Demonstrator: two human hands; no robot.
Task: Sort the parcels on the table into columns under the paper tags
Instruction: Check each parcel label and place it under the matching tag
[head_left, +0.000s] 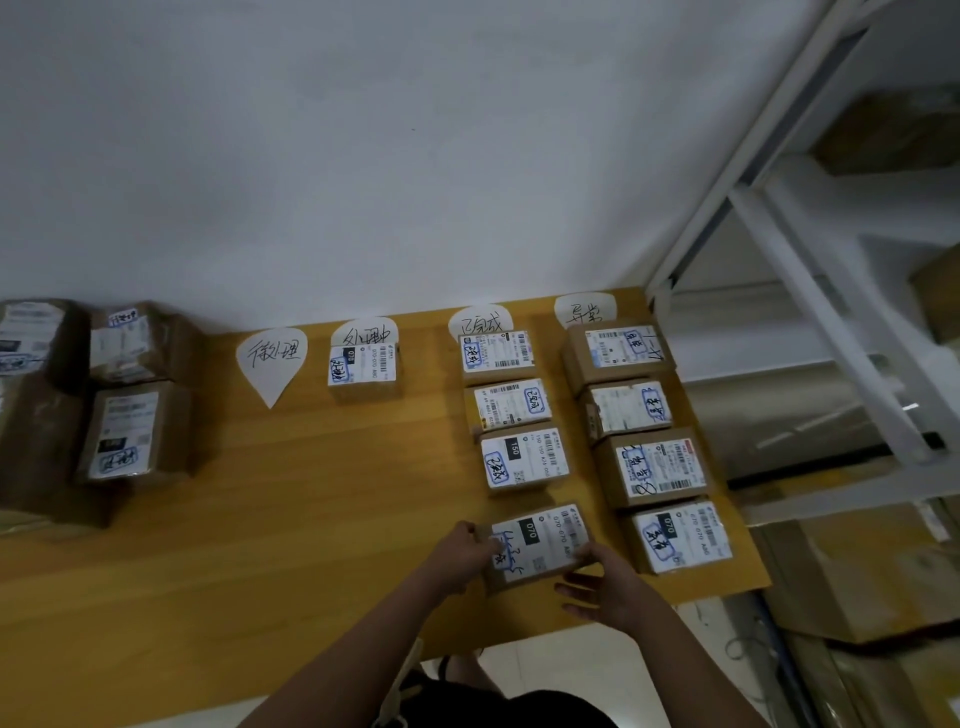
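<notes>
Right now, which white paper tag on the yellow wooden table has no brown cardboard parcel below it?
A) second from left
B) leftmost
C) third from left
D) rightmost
B: beneath the leftmost white paper tag lies only bare wooden table.

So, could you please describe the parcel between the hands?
The parcel is a small brown cardboard box, tilted, with a white shipping label bearing barcodes, a black 070 patch and blue handwriting. It is nearest the person in the column under the third paper tag. The left hand grips its left edge; the right hand touches its near right corner.
</notes>
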